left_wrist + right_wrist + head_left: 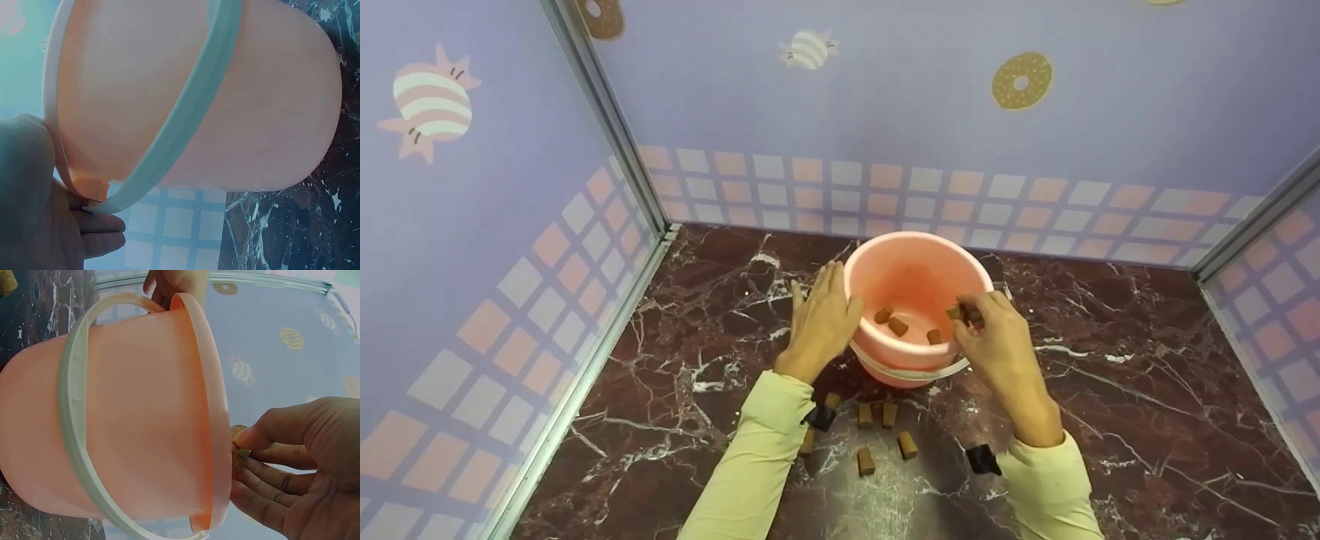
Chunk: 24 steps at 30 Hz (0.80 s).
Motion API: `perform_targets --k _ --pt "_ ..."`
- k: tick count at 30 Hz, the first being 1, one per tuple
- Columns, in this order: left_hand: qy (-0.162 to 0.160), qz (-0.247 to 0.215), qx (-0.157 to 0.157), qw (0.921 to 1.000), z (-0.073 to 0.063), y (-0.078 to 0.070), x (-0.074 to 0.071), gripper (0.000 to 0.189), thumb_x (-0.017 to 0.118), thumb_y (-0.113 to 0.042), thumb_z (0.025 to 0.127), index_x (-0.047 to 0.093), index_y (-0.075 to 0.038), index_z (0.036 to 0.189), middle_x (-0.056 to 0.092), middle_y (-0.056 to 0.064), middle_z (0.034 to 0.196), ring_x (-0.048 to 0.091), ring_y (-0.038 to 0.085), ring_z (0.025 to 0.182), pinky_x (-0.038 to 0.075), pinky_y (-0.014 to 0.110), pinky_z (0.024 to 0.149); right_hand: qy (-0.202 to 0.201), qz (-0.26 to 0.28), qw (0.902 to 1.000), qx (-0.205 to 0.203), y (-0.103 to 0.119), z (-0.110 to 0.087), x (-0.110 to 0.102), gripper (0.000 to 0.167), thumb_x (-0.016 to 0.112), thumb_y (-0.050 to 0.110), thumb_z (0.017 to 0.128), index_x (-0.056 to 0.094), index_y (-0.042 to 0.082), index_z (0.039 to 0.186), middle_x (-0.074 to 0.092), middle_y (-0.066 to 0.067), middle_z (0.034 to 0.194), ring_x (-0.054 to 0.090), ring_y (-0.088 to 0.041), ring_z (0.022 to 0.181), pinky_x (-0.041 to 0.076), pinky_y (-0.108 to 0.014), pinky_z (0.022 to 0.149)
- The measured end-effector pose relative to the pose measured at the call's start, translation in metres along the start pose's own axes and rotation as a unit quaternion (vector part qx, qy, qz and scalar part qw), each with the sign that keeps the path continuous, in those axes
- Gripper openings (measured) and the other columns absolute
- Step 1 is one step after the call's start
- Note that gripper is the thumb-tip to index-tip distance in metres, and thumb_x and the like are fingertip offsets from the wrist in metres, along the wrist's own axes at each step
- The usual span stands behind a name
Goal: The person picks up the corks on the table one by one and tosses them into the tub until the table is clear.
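A pink bucket (919,349) stands upright with several brown corks (898,325) inside. My left hand (825,319) holds its left rim, with the thumb at the mouth and the fingers along the outside. In the left wrist view those fingers (104,236) lie by the handle's end. My right hand (997,334) is at the right rim and pinches a cork (239,436) between thumb and fingers, over the bucket's mouth. A second piece seems to sit in the same grip, partly hidden by the fingers.
Several loose corks (865,461) lie on the dark marbled surface (1147,420) in front of the bucket, some beside my left sleeve. The bucket's pale handle (72,405) hangs down on the near side. Patterned panels (885,112) stand behind and at both sides.
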<state>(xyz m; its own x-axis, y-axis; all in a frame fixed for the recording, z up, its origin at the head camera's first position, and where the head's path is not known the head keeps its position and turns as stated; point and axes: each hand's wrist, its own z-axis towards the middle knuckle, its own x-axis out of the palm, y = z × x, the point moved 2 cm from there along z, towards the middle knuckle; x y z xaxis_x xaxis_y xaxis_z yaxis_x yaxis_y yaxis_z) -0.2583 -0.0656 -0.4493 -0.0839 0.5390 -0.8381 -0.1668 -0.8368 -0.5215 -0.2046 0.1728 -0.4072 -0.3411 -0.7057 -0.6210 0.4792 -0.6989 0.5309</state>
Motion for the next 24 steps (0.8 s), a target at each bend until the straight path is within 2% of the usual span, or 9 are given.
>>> perform_targets --k 2,10,24 --pt "-0.001 0.000 0.000 1.0000 -0.0002 0.0001 0.0001 0.066 0.044 -0.032 0.110 0.029 0.003 0.164 0.028 0.018 0.171 0.023 0.031 0.159 -0.005 0.063 0.127 0.002 0.003 1.0000 0.002 0.0001 -0.0004 0.0005 0.020 0.076 -0.013 0.085 0.072 -0.011 0.104 0.066 -0.019 0.093 0.069 -0.031 0.080 0.062 -0.041 0.068" --pt "-0.001 -0.002 0.001 1.0000 -0.0005 0.0003 0.0003 0.066 0.043 -0.031 0.110 0.029 0.003 0.164 0.027 0.019 0.171 0.023 0.031 0.159 -0.004 0.064 0.127 0.016 0.014 0.9996 0.019 -0.0009 0.0001 0.0007 0.028 0.065 -0.018 0.078 0.071 -0.014 0.105 0.066 -0.022 0.096 0.070 -0.038 0.086 0.063 -0.050 0.077" --pt "-0.004 0.009 -0.001 1.0000 0.0004 0.0008 0.0004 0.068 0.041 -0.034 0.108 0.031 0.003 0.164 0.030 0.018 0.171 0.025 0.030 0.159 -0.001 0.064 0.127 0.025 0.017 0.9991 0.031 -0.0019 0.0015 -0.0023 0.027 0.073 -0.014 0.083 0.071 -0.014 0.109 0.066 -0.024 0.099 0.069 -0.040 0.090 0.062 -0.052 0.081"
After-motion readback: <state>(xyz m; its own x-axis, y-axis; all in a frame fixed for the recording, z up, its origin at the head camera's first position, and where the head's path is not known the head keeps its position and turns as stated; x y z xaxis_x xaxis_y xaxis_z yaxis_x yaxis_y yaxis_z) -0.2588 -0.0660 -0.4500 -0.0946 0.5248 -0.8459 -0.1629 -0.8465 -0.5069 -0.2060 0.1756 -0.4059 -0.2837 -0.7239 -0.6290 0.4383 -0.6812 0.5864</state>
